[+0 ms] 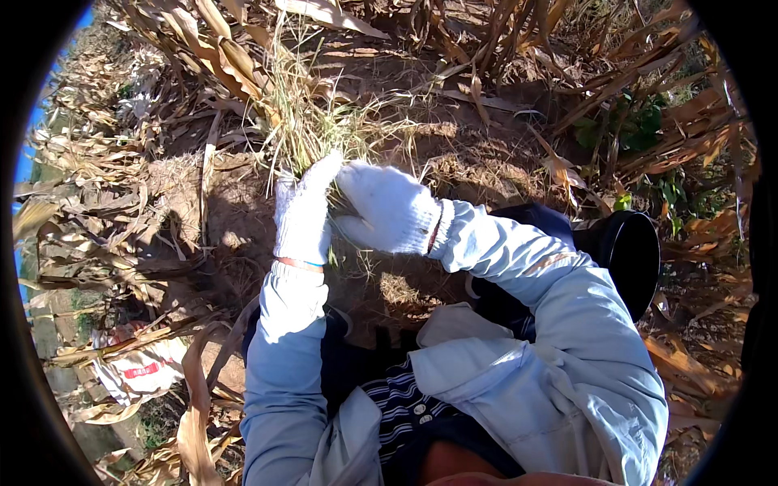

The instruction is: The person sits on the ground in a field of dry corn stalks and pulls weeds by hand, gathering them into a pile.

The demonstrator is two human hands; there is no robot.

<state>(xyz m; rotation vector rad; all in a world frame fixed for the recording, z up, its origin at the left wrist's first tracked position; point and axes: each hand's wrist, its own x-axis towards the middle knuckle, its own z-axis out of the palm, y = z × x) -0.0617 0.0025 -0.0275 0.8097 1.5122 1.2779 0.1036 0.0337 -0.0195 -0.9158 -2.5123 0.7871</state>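
Note:
My left hand (304, 206), in a white knitted glove, is closed around a bunch of dry, yellow-green grass (319, 130). The blades fan out beyond its fingers, and some stems hang below between the two hands. My right hand (389, 206) wears a matching glove and comes in from the right against the same bunch. Its fingers meet the left hand at the stems, while its thumb stands apart lower down. The right fingertips are hidden behind the grass and the left glove, so I cannot tell how firmly they hold.
Dry maize stalks and leaves (231, 61) lie across the top and left. Brown soil (182, 212) shows beneath. A white sack with red printing (143, 367) lies at lower left. A round black object (632, 267) sits beside my right knee, near green weeds (638, 124).

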